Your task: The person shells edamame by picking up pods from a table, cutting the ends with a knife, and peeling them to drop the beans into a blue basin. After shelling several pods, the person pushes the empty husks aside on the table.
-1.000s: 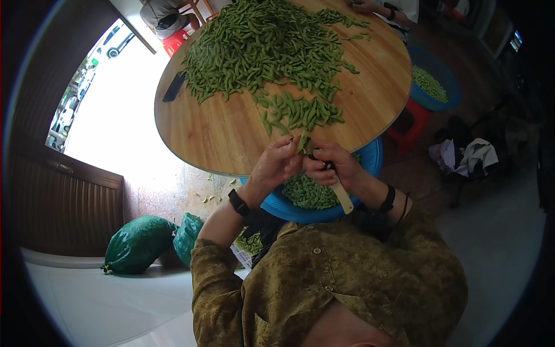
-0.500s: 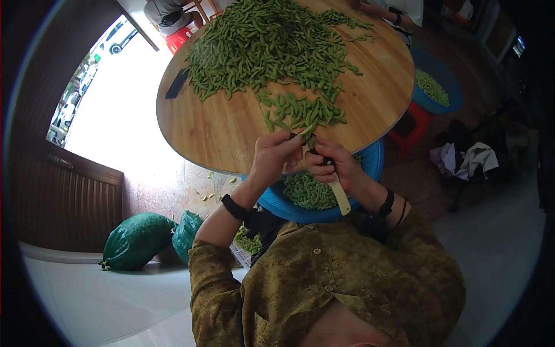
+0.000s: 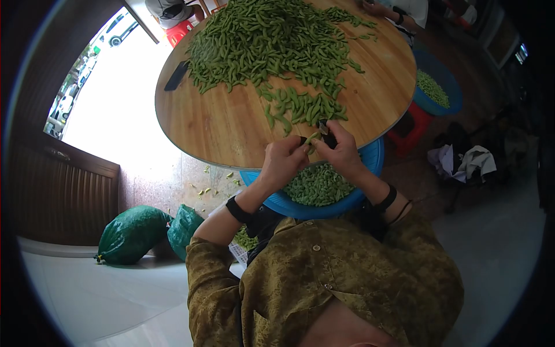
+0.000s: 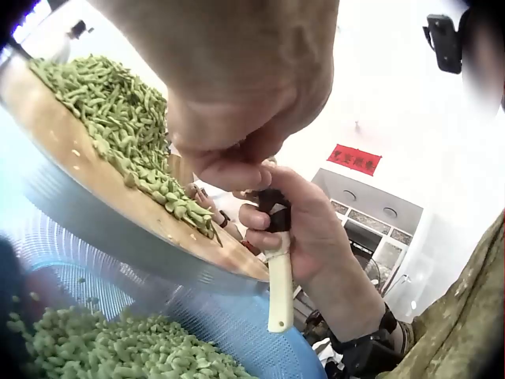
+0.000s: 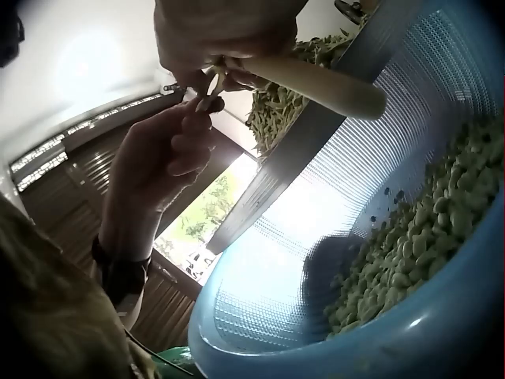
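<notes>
Over the near edge of the round wooden table point(image 3: 219, 130), the left hand point(image 3: 284, 161) pinches one end of a green pod point(image 3: 313, 139). The right hand point(image 3: 342, 151) touches the pod with its thumb while its fingers curl round a knife, whose pale handle point(image 4: 280, 292) hangs below the fist in the left wrist view. In the right wrist view the same handle point(image 5: 323, 85) juts out over the basin. A blue basin point(image 3: 277, 202) of shelled green beans point(image 3: 319, 185) lies below both hands. A large heap of pods point(image 3: 266, 46) covers the table's far part.
A dark flat object point(image 3: 177, 76) lies on the table's left. Green sacks point(image 3: 134, 234) stand on the floor at left. Another blue basin point(image 3: 448, 95) with beans sits above a red stool point(image 3: 411, 128) at right. Another person's arm point(image 3: 381, 11) reaches over the table's far edge.
The right hand has turned, so the knife's pale handle no longer shows in the head view. Both hands have moved slightly, and the pod is now between them.
</notes>
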{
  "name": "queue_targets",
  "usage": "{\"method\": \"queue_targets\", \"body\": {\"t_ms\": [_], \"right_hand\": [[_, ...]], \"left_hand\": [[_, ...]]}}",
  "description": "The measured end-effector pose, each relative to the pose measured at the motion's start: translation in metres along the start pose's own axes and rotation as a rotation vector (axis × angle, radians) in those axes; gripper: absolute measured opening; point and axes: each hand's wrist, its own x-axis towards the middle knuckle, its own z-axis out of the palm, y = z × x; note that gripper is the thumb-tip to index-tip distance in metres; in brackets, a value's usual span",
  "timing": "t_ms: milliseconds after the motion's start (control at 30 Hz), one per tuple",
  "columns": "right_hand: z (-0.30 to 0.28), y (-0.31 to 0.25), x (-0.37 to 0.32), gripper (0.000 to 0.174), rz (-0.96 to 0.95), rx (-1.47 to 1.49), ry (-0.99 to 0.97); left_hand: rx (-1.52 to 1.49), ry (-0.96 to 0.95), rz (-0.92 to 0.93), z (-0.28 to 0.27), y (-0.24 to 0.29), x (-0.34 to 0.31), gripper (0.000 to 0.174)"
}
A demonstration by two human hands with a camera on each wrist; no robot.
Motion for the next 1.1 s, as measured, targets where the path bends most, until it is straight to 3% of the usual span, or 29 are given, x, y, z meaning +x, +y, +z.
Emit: {"method": "queue_targets", "body": {"t_ms": [67, 167, 400, 500, 567, 700, 867, 1000, 1100], "right_hand": [[-0.007, -0.007, 0.001, 0.015, 0.325, 0.35, -0.179], [-0.012, 0.001, 0.0, 0.011, 0.367, 0.428, -0.264], [-0.012, 0.005, -0.003, 0.013, 0.474, 0.582, -0.322], [-0.01, 0.0, -0.004, 0.013, 0.478, 0.526, -0.349], [-0.01, -0.001, -0.002, 0.013, 0.511, 0.572, -0.396], [-0.014, 0.004, -0.004, 0.012, 0.564, 0.666, -0.417], [-0.014, 0.005, -0.008, 0.011, 0.694, 1.031, -0.432], [-0.013, 0.007, -0.012, 0.011, 0.709, 1.073, -0.42], [-0.013, -0.006, -0.009, 0.01, 0.681, 0.933, -0.362]], "left_hand": [[-0.133, -0.114, -0.086, -0.005, 0.001, 0.0, 0.014], [-0.326, -0.183, -0.148, -0.013, -0.001, -0.001, 0.013], [-0.474, -0.2, -0.201, -0.016, -0.011, 0.002, 0.013], [-0.384, -0.147, -0.127, -0.01, -0.004, 0.002, 0.014], [-0.148, -0.154, -0.048, -0.009, 0.003, 0.005, 0.017], [-0.148, -0.176, -0.032, -0.01, -0.005, 0.007, 0.021], [-0.379, -0.226, -0.005, -0.004, -0.004, -0.001, 0.021], [-0.308, -0.18, 0.06, 0.004, -0.004, -0.007, 0.016], [-0.233, -0.135, 0.166, 0.011, -0.014, -0.005, 0.013]]}}
